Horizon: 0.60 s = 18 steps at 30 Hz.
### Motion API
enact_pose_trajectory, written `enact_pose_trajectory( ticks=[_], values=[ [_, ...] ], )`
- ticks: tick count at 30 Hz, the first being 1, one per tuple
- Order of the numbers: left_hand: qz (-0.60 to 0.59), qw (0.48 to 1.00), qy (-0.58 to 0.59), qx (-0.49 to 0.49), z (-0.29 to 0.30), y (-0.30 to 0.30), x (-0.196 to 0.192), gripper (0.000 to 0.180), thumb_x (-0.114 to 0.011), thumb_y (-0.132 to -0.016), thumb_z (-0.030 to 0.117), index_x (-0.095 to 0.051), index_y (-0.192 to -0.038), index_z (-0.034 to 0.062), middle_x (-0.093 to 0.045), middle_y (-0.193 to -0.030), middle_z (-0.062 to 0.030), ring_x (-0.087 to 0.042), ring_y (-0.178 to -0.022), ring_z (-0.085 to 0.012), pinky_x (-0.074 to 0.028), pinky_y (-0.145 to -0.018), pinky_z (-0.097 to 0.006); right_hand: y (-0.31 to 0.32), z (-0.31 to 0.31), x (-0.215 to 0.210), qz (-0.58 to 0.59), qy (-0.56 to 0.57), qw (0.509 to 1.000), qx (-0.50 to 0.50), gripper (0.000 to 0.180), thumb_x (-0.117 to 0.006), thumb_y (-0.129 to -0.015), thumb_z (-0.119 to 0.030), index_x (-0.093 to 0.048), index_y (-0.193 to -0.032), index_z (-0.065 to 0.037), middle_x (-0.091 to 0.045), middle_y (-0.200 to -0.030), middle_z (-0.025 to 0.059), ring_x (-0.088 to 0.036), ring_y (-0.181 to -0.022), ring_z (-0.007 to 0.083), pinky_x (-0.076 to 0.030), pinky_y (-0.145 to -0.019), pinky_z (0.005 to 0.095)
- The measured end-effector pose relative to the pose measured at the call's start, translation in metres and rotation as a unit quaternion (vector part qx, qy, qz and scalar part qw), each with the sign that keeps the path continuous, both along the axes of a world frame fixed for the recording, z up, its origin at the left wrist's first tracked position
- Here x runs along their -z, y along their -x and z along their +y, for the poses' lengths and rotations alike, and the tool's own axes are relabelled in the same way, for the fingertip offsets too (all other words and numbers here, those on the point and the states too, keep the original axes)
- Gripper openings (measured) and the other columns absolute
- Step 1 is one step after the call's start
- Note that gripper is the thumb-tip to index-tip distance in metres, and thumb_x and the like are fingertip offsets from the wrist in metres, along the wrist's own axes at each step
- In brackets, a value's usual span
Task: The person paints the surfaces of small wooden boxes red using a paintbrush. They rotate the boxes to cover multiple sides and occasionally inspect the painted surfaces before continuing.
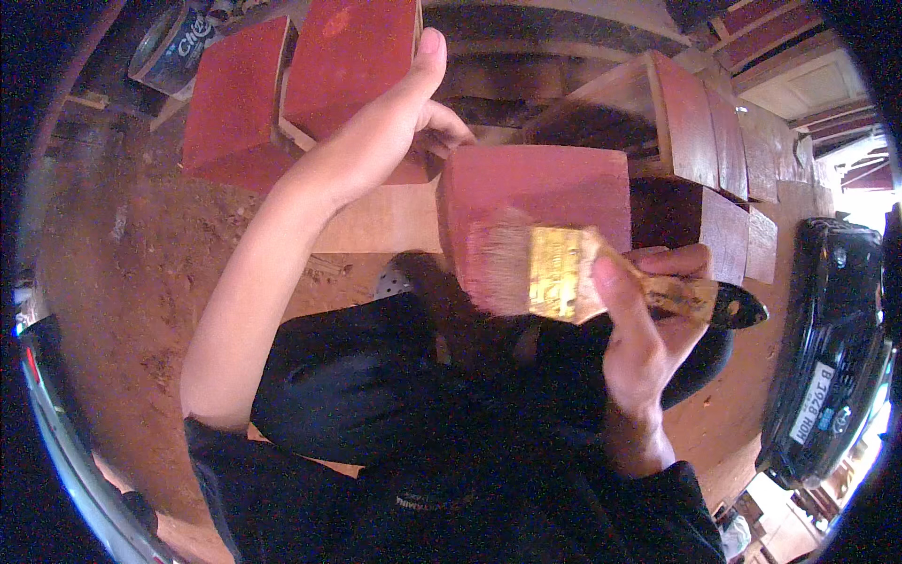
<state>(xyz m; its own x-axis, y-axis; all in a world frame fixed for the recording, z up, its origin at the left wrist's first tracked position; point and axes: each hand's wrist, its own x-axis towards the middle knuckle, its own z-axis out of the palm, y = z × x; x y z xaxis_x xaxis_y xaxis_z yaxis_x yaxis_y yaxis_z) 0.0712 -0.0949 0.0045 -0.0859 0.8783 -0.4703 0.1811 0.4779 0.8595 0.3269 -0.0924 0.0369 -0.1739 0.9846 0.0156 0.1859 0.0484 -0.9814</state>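
My right hand (648,315) grips a wide paintbrush (658,293) by its handle, thumb on top. The brush has a gold metal band and pale bristles (503,263), pressed flat or held very close to the front face of a reddish-pink wooden box (540,183). My left hand (423,108) is at the box's far left corner, thumb stuck out and apart from the bent fingers. Some of its fingertips are hidden, so how firmly it touches the box does not show. A pale wooden board (381,218) lies just left of the box.
Two red boxes (240,103) (348,66) stand at the far left, by a dark blue printed tub (174,47). More reddish-brown boxes (691,122) line the far right. A black car (827,348) is at right. Brown dirt ground (122,282) surrounds my dark-clothed knees.
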Motion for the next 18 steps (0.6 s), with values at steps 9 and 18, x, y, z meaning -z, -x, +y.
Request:
enact_pose_trajectory(
  ticks=[9,18],
  values=[
    [0.052,0.999,0.0,-0.015,-0.003,-0.003,-0.008,0.107,-0.004,-0.074,0.089,-0.072,-0.096,0.0089,-0.061,-0.081,0.0024,-0.047,-0.069,-0.0097,-0.029,-0.059,-0.026,-0.06,0.051,-0.021,-0.085,-0.131,0.978,0.14,0.021,-0.073,-0.076,-0.003,-0.053,-0.079,-0.005,-0.054,-0.073,0.0014,-0.053,-0.064,0.0086,-0.045,-0.064,0.0212],
    [0.017,1.0,-0.008,-0.012,-0.013,-0.009,-0.005,0.106,-0.006,-0.074,0.09,-0.071,-0.095,0.0086,-0.061,-0.083,0.0006,-0.047,-0.073,-0.011,-0.031,-0.061,-0.026,-0.042,0.027,-0.012,0.053,-0.085,0.992,0.078,0.021,-0.071,-0.078,-0.002,-0.051,-0.082,-0.005,-0.056,-0.076,0.0032,-0.055,-0.067,0.0111,-0.047,-0.066,0.0247]
  ],
)
